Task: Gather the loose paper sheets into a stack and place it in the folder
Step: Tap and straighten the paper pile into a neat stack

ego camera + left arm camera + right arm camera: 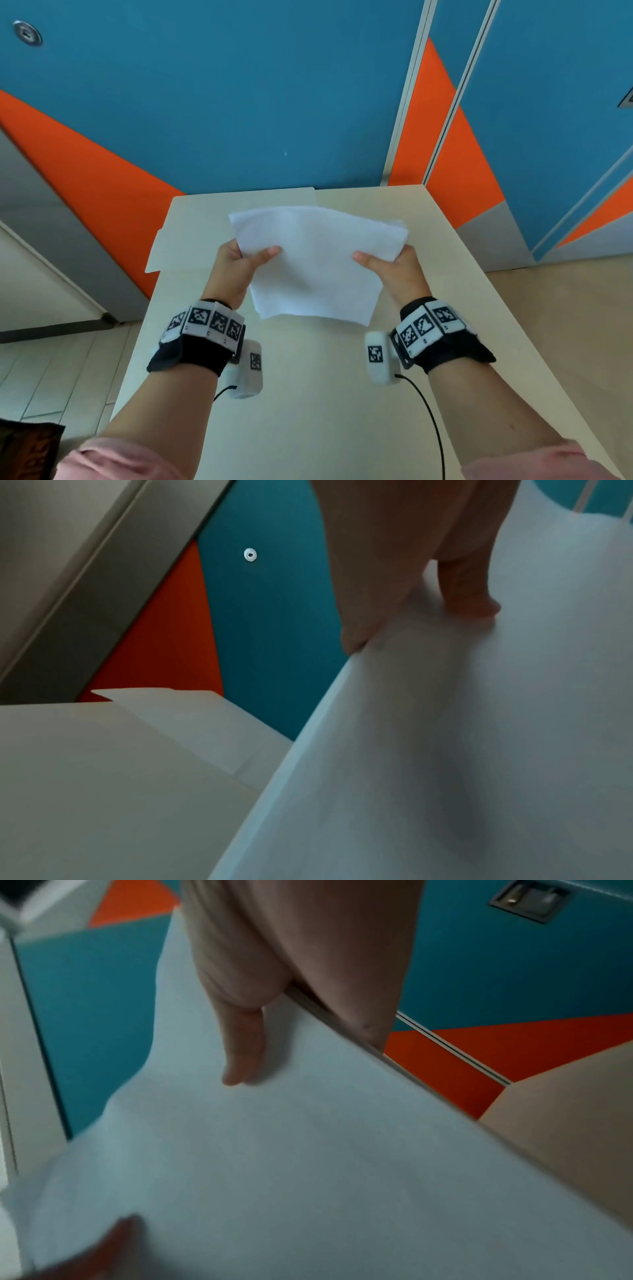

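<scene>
White paper sheets (pixel 313 263), likely light, limp and slippery, sagged between the left hand (pixel 236 265) and right hand (pixel 399 270), each pinching a side edge above the folder (pixel 191 219).

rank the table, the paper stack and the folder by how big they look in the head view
1. table, largest by far.
2. paper stack, held above it by the left hand and right hand.
3. folder, smallest as seen, though the stack hides part of it, so this ranking is unsure.
</scene>
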Motion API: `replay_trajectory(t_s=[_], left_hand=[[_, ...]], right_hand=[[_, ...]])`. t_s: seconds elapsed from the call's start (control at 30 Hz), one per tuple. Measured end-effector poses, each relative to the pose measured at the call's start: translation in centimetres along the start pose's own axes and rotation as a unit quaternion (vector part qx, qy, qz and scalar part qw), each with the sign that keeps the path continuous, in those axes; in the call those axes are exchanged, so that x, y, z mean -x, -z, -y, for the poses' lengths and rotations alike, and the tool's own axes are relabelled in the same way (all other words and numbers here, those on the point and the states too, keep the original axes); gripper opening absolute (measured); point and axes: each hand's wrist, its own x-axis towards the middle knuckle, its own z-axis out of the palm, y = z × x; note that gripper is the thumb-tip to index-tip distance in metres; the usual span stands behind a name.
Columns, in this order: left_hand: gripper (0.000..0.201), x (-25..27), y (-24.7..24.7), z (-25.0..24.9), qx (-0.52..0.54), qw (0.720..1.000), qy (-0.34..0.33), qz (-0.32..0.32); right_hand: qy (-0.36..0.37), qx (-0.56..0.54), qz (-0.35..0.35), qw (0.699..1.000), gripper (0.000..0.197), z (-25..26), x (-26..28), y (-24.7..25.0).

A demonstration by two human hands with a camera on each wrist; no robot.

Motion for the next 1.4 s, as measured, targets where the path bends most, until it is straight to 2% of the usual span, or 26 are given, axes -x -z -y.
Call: replay_trajectory(t_s=[0.07, 0.17, 0.23, 0.33, 0.37, 0.47, 0.53, 0.57, 0.63, 0.67, 0.77, 0.87, 0.93, 0.97, 1.03, 1.07, 1.1, 1.13, 1.2, 1.27, 1.3, 1.4], left_hand=[[0.019, 0.0, 0.4, -0.5, 0.027, 0.999, -0.012, 0.025], [0.045, 1.0, 1.1, 1.4, 0.009, 0.997, 0.046, 0.062], [0.04, 1.7, 0.6, 2.8, -0.013, 0.996, 0.081, 0.038], [0.009, 1.7, -0.2, 3.3, 0.0, 0.995, 0.091, -0.037], [0.009, 1.7, -0.2, 3.1, 0.016, 0.994, 0.092, -0.048], [0.027, 1.7, 0.6, 2.6, 0.097, 0.99, 0.094, -0.051], [0.036, 1.8, 1.4, 2.8, 0.135, 0.986, 0.094, -0.04], [0.041, 1.8, 1.7, 3.0, 0.157, 0.982, 0.104, -0.031], [0.052, 2.1, 2.1, 3.4, 0.187, 0.973, 0.137, -0.017], [0.052, 2.3, 1.9, 3.4, 0.194, 0.969, 0.153, -0.014], [0.033, 2.9, 1.0, 3.4, 0.208, 0.962, 0.177, 0.0], [0.025, 3.2, 2.7, 2.6, 0.195, 0.97, 0.142, -0.016], [0.035, 3.0, 5.6, 1.8, 0.16, 0.98, 0.121, -0.007], [0.05, 2.9, 7.2, 1.4, 0.128, 0.985, 0.116, 0.02], [0.083, 2.7, 8.7, 0.3, 0.041, 0.987, 0.123, 0.092], [0.089, 2.7, 8.8, 0.1, 0.008, 0.985, 0.125, 0.118], [0.089, 2.6, 8.5, 0.2, -0.012, 0.984, 0.126, 0.123], [0.085, 2.5, 8.0, 0.5, -0.017, 0.986, 0.125, 0.109], [0.064, 2.7, 6.7, 1.8, 0.007, 0.993, 0.112, 0.046], [0.038, 3.1, 5.7, 3.0, 0.031, 0.996, 0.084, -0.004], [0.032, 3.3, 5.5, 3.4, 0.035, 0.997, 0.069, -0.008], [0.039, 3.4, 5.9, 3.4, 0.027, 0.999, 0.02, 0.026]], right_hand=[[0.013, -0.01, 0.006, 1.0, 0.028, 0.5, -0.4, 0.1], [-0.052, 0.02, 0.029, 0.998, 0.035, -1.4, 0.1, 0.3], [-0.088, 0.041, 0.036, 0.995, 0.035, -3.1, 0.8, 0.5], [-0.103, 0.065, 0.062, 0.991, 0.023, -4.7, 1.3, 1.4], [-0.113, 0.084, 0.071, 0.987, 0.014, -4.9, 1.3, 1.7], [-0.12, 0.108, 0.064, 0.985, 0.012, -5.4, 1.7, 2.7], [-0.11, 0.042, 0.047, 0.992, 0.014, -5.7, 2.0, 3.4], [-0.115, -0.039, 0.044, 0.992, 0.022, -5.9, 2.0, 3.7], [-0.135, -0.204, 0.045, 0.969, 0.043, -6.5, 1.7, 3.9], [-0.135, -0.251, 0.053, 0.957, 0.046, -6.7, 1.6, 3.6], [-0.129, -0.229, 0.08, 0.962, 0.046, -6.0, 1.7, 1.6], [-0.095, -0.161, 0.062, 0.981, 0.038, -4.1, 1.4, 1.3], [-0.059, -0.124, 0.059, 0.989, 0.057, -2.9, 0.7, 2.4], [-0.045, -0.109, 0.064, 0.991, 0.068, -2.3, 0.3, 3.1], [-0.044, -0.081, 0.09, 0.992, 0.077, -1.5, -0.2, 4.2], [-0.057, -0.054, 0.105, 0.991, 0.077, -1.2, -0.4, 4.5], [-0.071, -0.021, 0.115, 0.991, 0.071, -1.3, -0.6, 4.4], [-0.087, 0.011, 0.119, 0.989, 0.055, -1.4, -0.6, 4.0], [-0.101, 0.063, 0.107, 0.987, 0.021, -2.3, -0.3, 2.9], [-0.093, 0.074, 0.084, 0.989, 0.018, -3.3, 0.2, 2.4], [-0.088, 0.069, 0.069, 0.991, 0.016, -3.5, 0.4, 2.3], [-0.069, 0.045, 0.035, 0.996, 0.021, -4.2, 0.4, 3.0]])
